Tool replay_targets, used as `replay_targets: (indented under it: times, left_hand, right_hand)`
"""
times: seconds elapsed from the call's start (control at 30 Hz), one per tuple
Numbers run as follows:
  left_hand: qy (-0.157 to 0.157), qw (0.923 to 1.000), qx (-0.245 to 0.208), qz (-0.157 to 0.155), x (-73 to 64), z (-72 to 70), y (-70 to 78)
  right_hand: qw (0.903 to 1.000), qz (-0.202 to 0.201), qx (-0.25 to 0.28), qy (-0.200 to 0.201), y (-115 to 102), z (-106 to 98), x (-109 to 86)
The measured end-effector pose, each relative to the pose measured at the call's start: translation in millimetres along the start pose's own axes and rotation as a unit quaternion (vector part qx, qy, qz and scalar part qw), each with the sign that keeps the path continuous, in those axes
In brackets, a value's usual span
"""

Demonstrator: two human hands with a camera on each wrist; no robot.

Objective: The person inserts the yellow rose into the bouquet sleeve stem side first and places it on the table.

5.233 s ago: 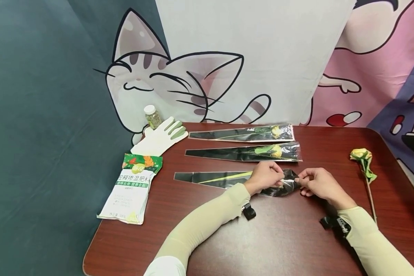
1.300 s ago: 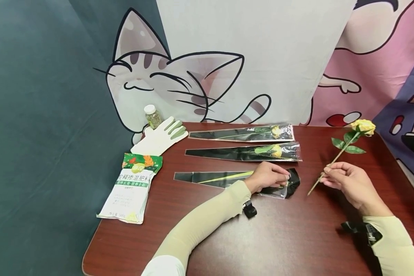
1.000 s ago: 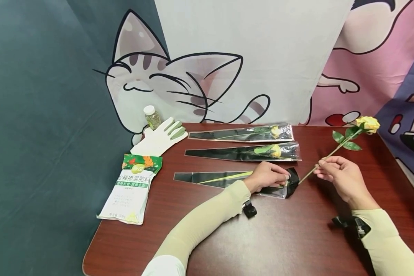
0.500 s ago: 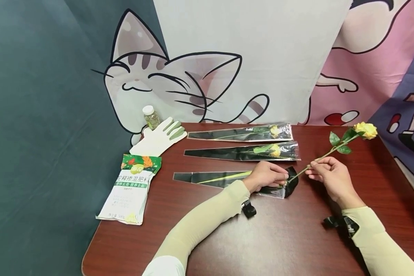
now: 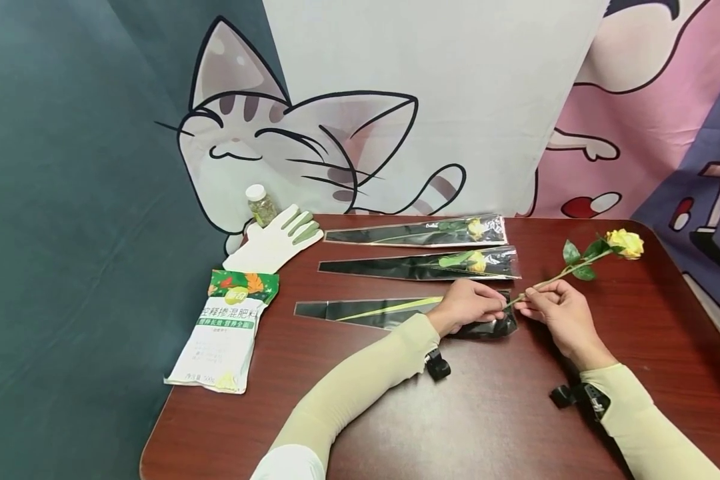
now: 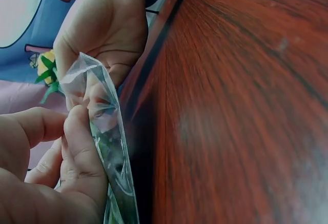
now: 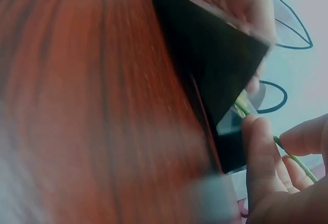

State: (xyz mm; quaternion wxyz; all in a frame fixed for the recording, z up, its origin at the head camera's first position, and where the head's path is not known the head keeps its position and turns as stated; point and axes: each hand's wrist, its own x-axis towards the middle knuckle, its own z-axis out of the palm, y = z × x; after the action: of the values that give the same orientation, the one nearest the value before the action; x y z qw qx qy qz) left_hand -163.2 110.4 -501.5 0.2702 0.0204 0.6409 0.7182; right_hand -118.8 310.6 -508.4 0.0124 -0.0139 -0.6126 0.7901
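A yellow rose (image 5: 624,244) with green leaves is held by my right hand (image 5: 561,317), thumb and fingers pinching its stem. Its bloom points up and to the right, while the stem's lower end reaches the mouth of the nearest black-and-clear flower sleeve (image 5: 360,312). My left hand (image 5: 465,308) pinches the sleeve near that mouth; a green-yellow strip shows along the sleeve. In the left wrist view the clear film (image 6: 119,183) stands up beside the fingers. A black flap (image 7: 210,55) shows in the right wrist view. How deep the stem sits is hidden.
Two sleeves with yellow roses, the far one (image 5: 390,235) and the middle one (image 5: 384,268), lie behind the hands. At left are a fertilizer bag (image 5: 222,340), white-and-green gloves (image 5: 270,243) and a white-capped jar (image 5: 263,207). The brown table (image 5: 456,427) extends in front.
My right hand has left the sleeve, picked the rose up from the table's right side and brought its stem leftward to the sleeve's mouth. My left hand has stayed at the sleeve.
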Motion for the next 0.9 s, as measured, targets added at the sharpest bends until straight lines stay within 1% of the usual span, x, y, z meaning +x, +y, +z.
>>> replay_targets:
  times: [0.1,0.33,0.4,0.5,0.6,0.67,0.77,0.9]
  left_hand:
    - [0.011,0.9999,-0.008,0.001,1.1,3.1,0.7]
    - [0.028,0.9995,0.006,0.015,2.4,9.3,2.7]
    - [0.031,0.9993,0.007,0.018,2.2,10.5,3.7]
    - [0.037,0.999,0.01,0.023,2.1,12.1,5.4]
    - [0.044,0.9986,0.009,0.027,1.9,13.7,7.6]
    - [0.045,0.9986,0.007,0.029,2.4,14.6,8.6]
    - [0.047,0.9985,0.007,0.026,2.7,15.6,9.0]
    - [0.05,0.9983,0.006,0.028,2.9,16.7,7.9]
  right_hand:
    - [1.0,0.0,-0.002,-0.002,0.6,4.3,-1.5]
    - [0.9993,0.015,-0.031,0.017,0.8,9.9,-4.4]
    - [0.9984,0.02,-0.047,0.025,1.2,10.9,-3.9]
    - [0.9951,0.028,-0.088,0.035,1.9,12.2,-2.8]
    - [0.9888,0.032,-0.141,0.038,2.2,12.9,-2.2]
    - [0.9851,0.033,-0.165,0.037,2.5,13.5,-2.3]
    - [0.9818,0.028,-0.185,0.033,3.3,15.3,-3.5]
    - [0.9832,0.018,-0.179,0.031,3.2,18.1,-6.3]
